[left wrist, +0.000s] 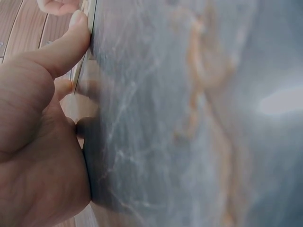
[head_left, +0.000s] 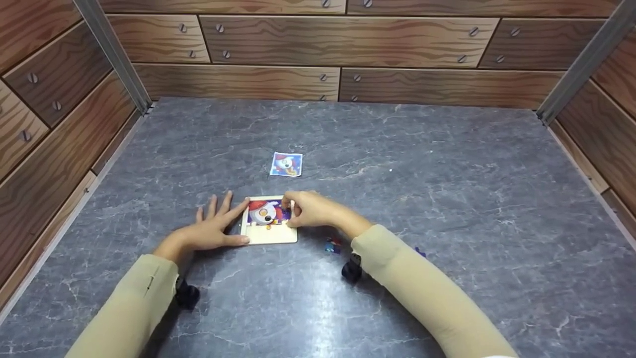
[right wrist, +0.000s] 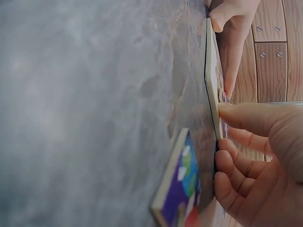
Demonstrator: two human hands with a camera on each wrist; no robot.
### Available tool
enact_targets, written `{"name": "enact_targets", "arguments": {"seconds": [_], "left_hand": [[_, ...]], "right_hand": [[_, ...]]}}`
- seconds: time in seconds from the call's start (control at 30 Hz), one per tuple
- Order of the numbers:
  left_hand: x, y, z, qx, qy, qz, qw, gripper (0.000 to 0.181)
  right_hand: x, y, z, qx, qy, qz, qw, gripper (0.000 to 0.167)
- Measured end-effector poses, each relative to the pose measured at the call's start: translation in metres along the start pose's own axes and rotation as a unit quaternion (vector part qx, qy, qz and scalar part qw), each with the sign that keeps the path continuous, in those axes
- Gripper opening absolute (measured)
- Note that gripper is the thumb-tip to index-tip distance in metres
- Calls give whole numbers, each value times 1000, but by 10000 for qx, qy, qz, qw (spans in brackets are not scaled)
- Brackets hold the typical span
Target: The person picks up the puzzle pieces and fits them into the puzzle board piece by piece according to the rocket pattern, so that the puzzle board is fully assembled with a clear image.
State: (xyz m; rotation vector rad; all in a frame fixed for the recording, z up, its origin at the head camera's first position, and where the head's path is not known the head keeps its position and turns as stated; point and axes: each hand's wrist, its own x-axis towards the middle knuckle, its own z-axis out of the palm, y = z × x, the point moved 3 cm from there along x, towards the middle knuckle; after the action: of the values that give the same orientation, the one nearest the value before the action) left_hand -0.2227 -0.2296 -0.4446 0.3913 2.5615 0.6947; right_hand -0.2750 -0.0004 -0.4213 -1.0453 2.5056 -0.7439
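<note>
A shallow wooden puzzle tray (head_left: 271, 236) lies on the table. Its upper part is filled with picture pieces showing a white-and-red cartoon figure (head_left: 266, 213); its lower part shows bare wood. My left hand (head_left: 211, 231) rests on the table with fingers spread, index finger and thumb touching the tray's left edge. At the tray's right side my right hand (head_left: 315, 209) has index finger and thumb curled about a purple puzzle piece (head_left: 286, 214) in the upper right. In the right wrist view its other fingers are curled beside the tray edge (right wrist: 211, 80).
A loose puzzle piece (head_left: 333, 245), colourful in the right wrist view, lies right of the tray. Another purple piece (head_left: 421, 252) is partly hidden by the right sleeve. Beyond the tray lies a square picture card (head_left: 286, 164). Wood-patterned walls (head_left: 343, 42) enclose the grey marbled table (head_left: 447, 199).
</note>
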Motion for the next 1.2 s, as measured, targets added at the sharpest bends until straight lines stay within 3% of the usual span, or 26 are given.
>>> {"name": "enact_targets", "arguments": {"seconds": [0.17,0.33,0.67,1.2], "left_hand": [[0,0,1,29,16,22,10000,91],[0,1,1,12,-9,65,10000,90],[0,1,1,-21,-35,38,10000,90],[-3,1,-1,-96,46,79,9999,94]], "right_hand": [[1,-1,1,-217,-146,-105,9996,37],[1,-1,1,-298,-147,-57,9994,31],[-6,-2,-3,-14,-214,-150,9997,27],[-50,1,-26,301,165,-397,9986,27]]}}
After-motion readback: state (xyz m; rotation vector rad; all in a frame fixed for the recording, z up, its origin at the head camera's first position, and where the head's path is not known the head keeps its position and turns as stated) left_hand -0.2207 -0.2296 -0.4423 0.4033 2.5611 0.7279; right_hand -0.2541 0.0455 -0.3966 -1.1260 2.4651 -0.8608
